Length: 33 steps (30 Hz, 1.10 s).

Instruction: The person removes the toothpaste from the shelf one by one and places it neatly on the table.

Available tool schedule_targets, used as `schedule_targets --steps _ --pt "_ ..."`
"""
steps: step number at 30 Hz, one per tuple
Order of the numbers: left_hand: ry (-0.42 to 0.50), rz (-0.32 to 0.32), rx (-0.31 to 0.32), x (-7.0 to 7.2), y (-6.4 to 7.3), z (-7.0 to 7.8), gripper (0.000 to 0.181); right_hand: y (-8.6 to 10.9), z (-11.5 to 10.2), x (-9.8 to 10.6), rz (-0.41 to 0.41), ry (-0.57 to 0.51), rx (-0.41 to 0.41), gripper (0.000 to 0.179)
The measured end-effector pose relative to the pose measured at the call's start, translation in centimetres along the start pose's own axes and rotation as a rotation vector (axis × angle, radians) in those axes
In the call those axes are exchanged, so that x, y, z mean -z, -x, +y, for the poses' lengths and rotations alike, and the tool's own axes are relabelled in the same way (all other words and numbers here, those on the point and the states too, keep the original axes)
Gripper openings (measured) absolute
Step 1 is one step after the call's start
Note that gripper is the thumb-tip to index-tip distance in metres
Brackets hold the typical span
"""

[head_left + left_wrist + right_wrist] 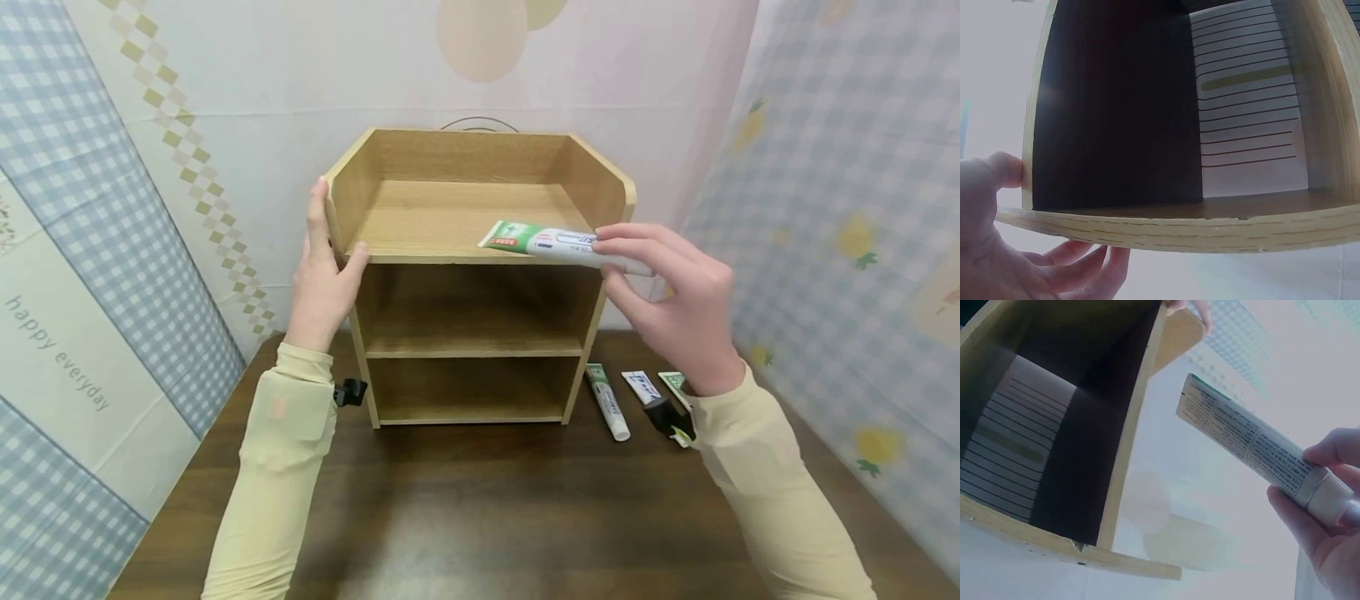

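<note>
A small wooden shelf (474,353) with a raised rim round its top board stands on the table. My left hand (317,287) holds its left side panel at the upper front corner, thumb on the front edge and fingers along the outside. Between thumb and fingertips, my right hand (675,279) pinches a green-and-white toothpaste tube (551,242) near its cap end. The tube lies roughly level in the air, in front of the top board's right half. In the right wrist view, fine print covers the back of the toothpaste tube (1244,440), which is apart from the shelf.
On the dark brown table (472,517), right of the shelf, lie a green-and-white tube (609,404), a blue-and-white tube (640,386) and a green-and-white item (675,383) partly hidden by my right wrist. Patterned cloth (832,250) hangs on the right, left and back.
</note>
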<state>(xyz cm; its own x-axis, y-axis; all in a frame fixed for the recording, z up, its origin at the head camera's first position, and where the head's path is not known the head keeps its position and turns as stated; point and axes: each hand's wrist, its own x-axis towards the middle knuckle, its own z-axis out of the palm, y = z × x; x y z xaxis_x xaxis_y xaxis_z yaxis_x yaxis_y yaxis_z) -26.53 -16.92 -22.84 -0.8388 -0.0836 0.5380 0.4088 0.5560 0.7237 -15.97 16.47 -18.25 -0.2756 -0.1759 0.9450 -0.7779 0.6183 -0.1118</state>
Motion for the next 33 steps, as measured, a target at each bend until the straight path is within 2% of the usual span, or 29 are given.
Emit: schedule_targets --steps 10,16,20,26,33 --pt "0.006 -0.005 -0.003 -0.2 -0.1 -0.3 0.076 2.2 -0.9 2.2 0.165 0.000 -0.045 0.015" --pt "0.014 -0.001 0.003 -0.1 -0.2 -0.1 0.076 3.1 -1.2 3.7 0.303 -0.065 -0.090 0.013" --pt "0.033 0.010 -0.017 0.0 -0.3 0.1 0.076 3.6 -1.4 4.8 0.366 -0.090 -0.129 0.014" --pt "0.040 0.023 -0.023 0.0 -0.5 0.2 0.075 5.4 -0.8 6.3 0.413 -0.083 -0.175 0.014" --pt "0.033 0.018 -0.009 -0.2 -0.2 0.0 0.075 8.3 1.4 8.0 0.437 -0.059 -0.204 0.014"
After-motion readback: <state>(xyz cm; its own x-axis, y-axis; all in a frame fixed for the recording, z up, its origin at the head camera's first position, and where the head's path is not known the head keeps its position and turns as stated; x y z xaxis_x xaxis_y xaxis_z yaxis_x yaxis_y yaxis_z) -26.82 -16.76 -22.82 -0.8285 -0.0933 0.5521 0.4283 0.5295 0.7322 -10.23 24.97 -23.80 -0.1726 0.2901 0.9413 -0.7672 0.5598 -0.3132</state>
